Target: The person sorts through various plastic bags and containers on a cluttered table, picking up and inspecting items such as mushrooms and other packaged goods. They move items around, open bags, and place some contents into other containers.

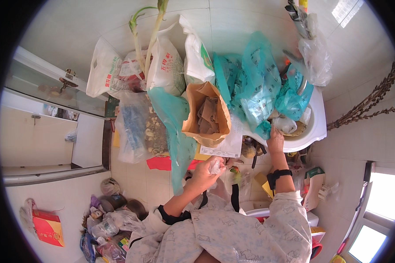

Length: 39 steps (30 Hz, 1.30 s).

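Note:
My left hand (210,171) is closed around a crumpled clear plastic bag (215,167), just below a printed paper sheet (235,139). Beyond it stands an opened brown paper bag (206,135) holding brown pieces. My right hand (275,139) reaches to the near edge of a white basin (318,126), its fingertips among teal plastic bags (258,95) and a small translucent bag (284,125); whether they grip anything is unclear. A wicker basket (299,130) lies in the basin. Left of the paper bag, another teal bag (172,121) hangs beside a clear bag of dried pieces (154,131).
White printed sacks (166,65) stand against the tiled wall, with long green-white stalks (153,36) among them. Dried stems (365,98) lean at the right. Bagged goods and jars (113,223) crowd the lower left floor. A red gift bag (48,227) hangs at far left.

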### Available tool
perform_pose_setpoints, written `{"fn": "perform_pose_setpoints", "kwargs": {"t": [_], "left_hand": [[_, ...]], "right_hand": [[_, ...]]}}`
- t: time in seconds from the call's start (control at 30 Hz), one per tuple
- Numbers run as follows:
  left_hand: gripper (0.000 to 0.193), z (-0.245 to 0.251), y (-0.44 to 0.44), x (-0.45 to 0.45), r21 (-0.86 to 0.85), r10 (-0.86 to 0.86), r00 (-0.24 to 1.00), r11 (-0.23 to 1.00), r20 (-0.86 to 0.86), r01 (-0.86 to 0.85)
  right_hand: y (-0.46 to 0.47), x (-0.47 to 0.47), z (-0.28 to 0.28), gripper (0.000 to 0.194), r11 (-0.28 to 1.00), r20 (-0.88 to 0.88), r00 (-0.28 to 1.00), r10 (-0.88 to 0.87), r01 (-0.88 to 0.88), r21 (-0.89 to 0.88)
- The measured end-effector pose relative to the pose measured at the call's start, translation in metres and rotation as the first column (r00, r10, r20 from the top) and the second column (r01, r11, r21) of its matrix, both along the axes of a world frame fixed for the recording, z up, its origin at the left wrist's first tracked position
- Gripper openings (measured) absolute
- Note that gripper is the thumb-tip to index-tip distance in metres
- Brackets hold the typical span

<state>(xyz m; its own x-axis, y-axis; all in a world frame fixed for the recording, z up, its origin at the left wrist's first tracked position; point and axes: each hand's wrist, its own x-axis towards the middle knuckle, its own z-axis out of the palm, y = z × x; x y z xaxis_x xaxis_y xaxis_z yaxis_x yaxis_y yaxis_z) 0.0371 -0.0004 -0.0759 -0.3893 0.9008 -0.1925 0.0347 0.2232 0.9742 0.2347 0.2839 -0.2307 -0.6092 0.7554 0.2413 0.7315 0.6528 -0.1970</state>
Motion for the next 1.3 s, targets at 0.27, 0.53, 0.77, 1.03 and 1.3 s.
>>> {"fn": "perform_pose_setpoints", "kwargs": {"t": [0.27,0.53,0.77,1.03,1.3], "left_hand": [[0.018,0.012,-0.003,-0.005,0.008,0.009,0.999,1.0,-0.047,-0.008],[0.022,0.036,-0.001,-0.008,0.043,-0.005,0.998,0.999,-0.07,0.008],[0.019,0.051,-0.006,-0.008,-0.018,0.024,1.0,1.0,0.002,-0.024],[0.021,0.046,-0.012,-0.016,0.046,0.106,0.994,0.993,0.013,-0.107],[0.016,0.043,-0.008,-0.014,0.053,0.07,0.998,0.996,0.004,-0.07]], "right_hand": [[-0.009,-0.01,0.025,0.045,0.995,0.121,0.99,-0.07,0.077,-0.057],[-0.045,-0.144,0.147,0.038,0.824,-0.696,0.716,-0.062,-0.356,-0.44],[-0.018,-0.231,0.129,0.051,0.895,-0.546,0.837,0.016,-0.255,-0.365],[0.035,-0.162,0.168,0.051,0.721,-0.726,0.578,-0.372,-0.313,-0.618],[0.03,-0.127,0.195,0.049,0.771,-0.819,0.436,-0.373,-0.345,-0.535]]}}
